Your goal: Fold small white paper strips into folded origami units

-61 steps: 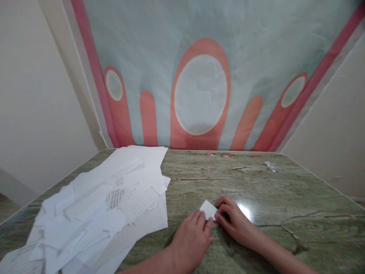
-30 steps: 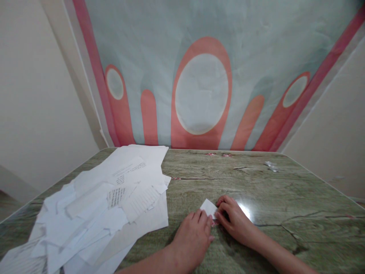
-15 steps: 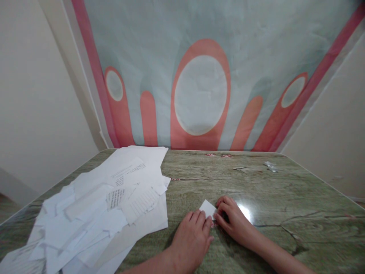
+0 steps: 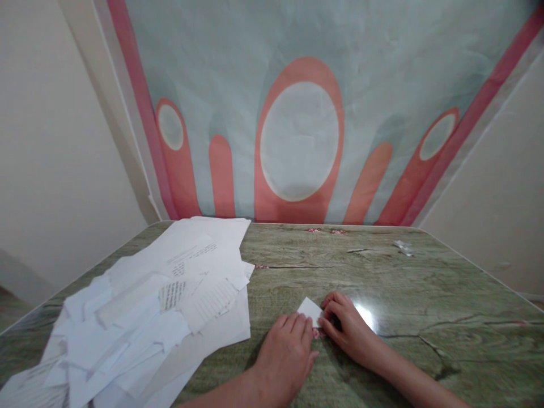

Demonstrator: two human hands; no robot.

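A small white folded piece of paper point(image 4: 310, 311) lay flat on the counter point(image 4: 425, 294), near its front edge and a little right of the middle. Its visible part was a short quadrilateral with one corner pointing toward 11 o'clock; its near half was hidden under the fingers, so its long axis could not be told for certain.

The left hand point(image 4: 285, 354) rested palm down at the paper's 7 o'clock, fingers together and stretched forward, their tips pressing on the paper's near edge. The right hand point(image 4: 346, 328) sat at its 4 o'clock, fingers curled, thumb and forefinger closed on the paper's right corner in a pinch. The two hands almost touched each other over the paper.

At 9 to 10 o'clock from the paper, just apart from the left hand, spread a loose heap of white sheets and cut strips point(image 4: 161, 306), some with printed lines, overlapping down to the counter's left front corner. Well away at 1 o'clock, near the far edge, lay a small crumpled silvery scrap point(image 4: 403, 247). Nothing stood between the hands and the paper.

The counter had a glossy green, stone-veined top with dark cracks and a bright glare spot just right of the right hand. Behind it hung a pale grey-green cloth point(image 4: 297, 113) with coral arches and ovals, between plain cream walls.
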